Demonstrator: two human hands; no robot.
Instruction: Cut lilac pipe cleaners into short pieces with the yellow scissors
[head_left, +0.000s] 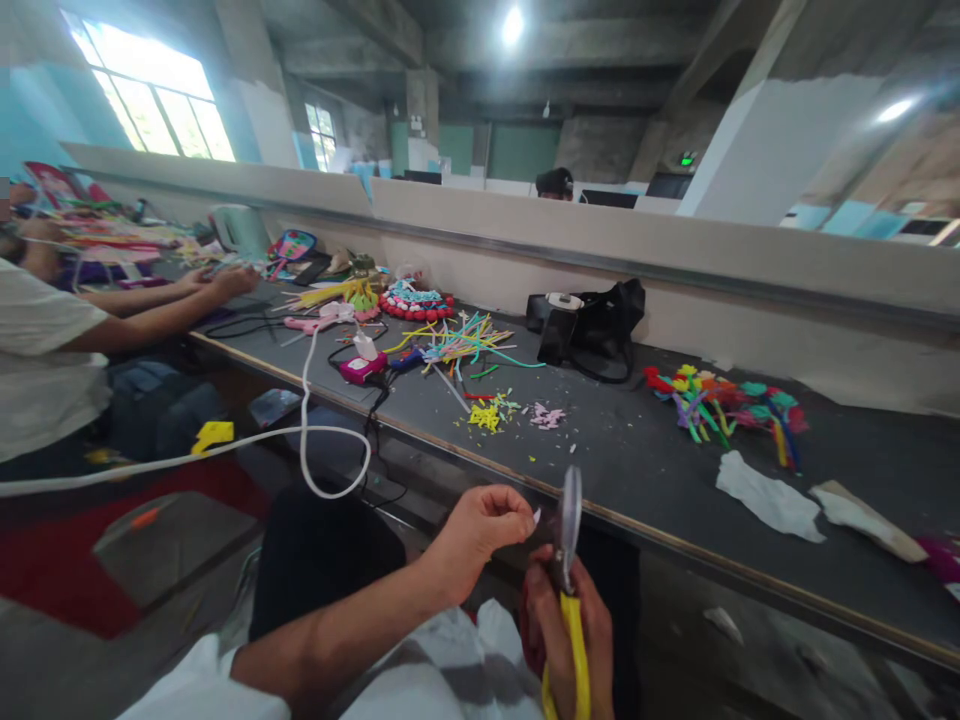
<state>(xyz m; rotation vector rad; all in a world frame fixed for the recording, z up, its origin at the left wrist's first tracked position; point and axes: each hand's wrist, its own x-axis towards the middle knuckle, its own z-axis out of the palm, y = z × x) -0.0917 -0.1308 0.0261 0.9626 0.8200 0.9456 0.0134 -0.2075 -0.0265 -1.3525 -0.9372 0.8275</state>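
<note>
My left hand is in front of the table edge, thumb and forefinger pinched on a small pale lilac or whitish piece; only its tip shows. Close by on the right, my right hand is wrapped round the yellow handles of a pair of scissors. The metal blades point up and are apart from the pale piece. On the table beyond my hands lie a small heap of yellow cut bits and a heap of lilac cut bits, with pale green bits beside them.
Coloured strips, a pink glue gun and its cables lie on the dark table. Black bag, colourful flowers and crumpled paper stand right. A white cable hangs at left, near a co-worker's arms.
</note>
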